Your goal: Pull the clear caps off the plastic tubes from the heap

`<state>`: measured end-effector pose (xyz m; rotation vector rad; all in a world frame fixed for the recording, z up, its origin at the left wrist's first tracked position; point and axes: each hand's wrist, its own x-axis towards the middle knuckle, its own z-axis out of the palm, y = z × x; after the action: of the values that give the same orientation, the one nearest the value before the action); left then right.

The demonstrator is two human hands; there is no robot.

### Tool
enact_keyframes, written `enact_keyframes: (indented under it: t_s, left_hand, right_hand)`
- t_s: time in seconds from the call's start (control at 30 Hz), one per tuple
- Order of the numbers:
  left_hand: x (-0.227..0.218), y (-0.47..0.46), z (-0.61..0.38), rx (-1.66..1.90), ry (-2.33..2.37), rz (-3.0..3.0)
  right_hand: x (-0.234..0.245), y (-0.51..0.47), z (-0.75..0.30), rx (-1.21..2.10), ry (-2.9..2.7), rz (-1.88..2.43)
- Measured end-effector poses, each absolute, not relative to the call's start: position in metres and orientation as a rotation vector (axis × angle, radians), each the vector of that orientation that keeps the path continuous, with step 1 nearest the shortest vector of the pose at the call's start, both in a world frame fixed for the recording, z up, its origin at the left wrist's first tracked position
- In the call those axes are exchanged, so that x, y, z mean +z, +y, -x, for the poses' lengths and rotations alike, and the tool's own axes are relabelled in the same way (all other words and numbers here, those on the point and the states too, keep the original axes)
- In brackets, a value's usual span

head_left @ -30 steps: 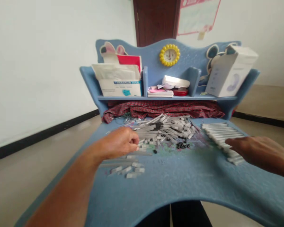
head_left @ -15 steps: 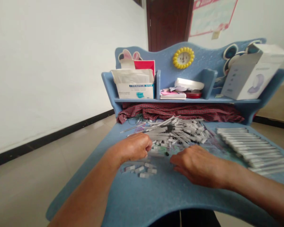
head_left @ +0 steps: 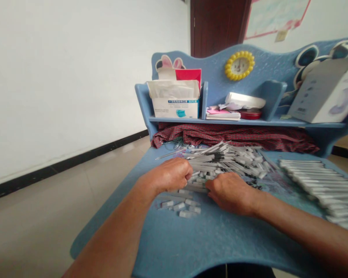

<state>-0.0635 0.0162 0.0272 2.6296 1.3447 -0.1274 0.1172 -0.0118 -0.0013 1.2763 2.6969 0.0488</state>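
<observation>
My left hand is closed in a fist at the near left edge of a pile of pen parts. Close to its right, my right hand is closed too, thumb and fingers pressed together. A clear pen barrel shows in the gap between the two hands; whether either hand grips it I cannot tell. What the fingers hold is hidden. Below my left hand, several pale pen caps lie loose on the blue desk.
Rows of pens lie side by side at the right. Behind the pile, a red checked cloth lies under a shelf with a mask box, a red tin and a tall white box. A yellow-rimmed clock sits above.
My right hand has moved forward and left, closer to my left hand, and its fingers are drawn in more. The view has shifted, so the desk appears farther right.
</observation>
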Motion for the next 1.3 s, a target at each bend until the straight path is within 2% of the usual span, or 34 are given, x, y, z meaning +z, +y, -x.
enact_keyframes:
  t_s: [0.2,0.37,0.6,0.77,1.1,1.3]
  left_hand:
    - [0.028,0.015,0.059,0.050,1.223,-2.640]
    - [0.027,0.013,0.049,0.057,1.145,-2.661]
    - [0.031,0.018,0.054,0.109,1.338,-2.643]
    - [0.032,0.024,0.061,0.161,1.524,-2.618]
    - [0.030,0.021,0.059,0.261,1.491,-2.604]
    - [0.027,0.024,0.063,0.354,1.502,-2.596]
  right_hand:
    - [0.007,-0.003,-0.140,-0.182,2.820,-1.347]
    - [0.011,0.000,-0.149,-0.442,2.956,-1.451]
    - [0.011,0.009,-0.158,-0.844,3.009,-1.587]
    - [0.000,0.011,-0.154,-0.644,2.944,-1.508]
    - [-0.003,0.008,-0.144,-0.371,2.939,-1.425]
    - [0.007,0.004,-0.113,0.088,2.882,-1.192]
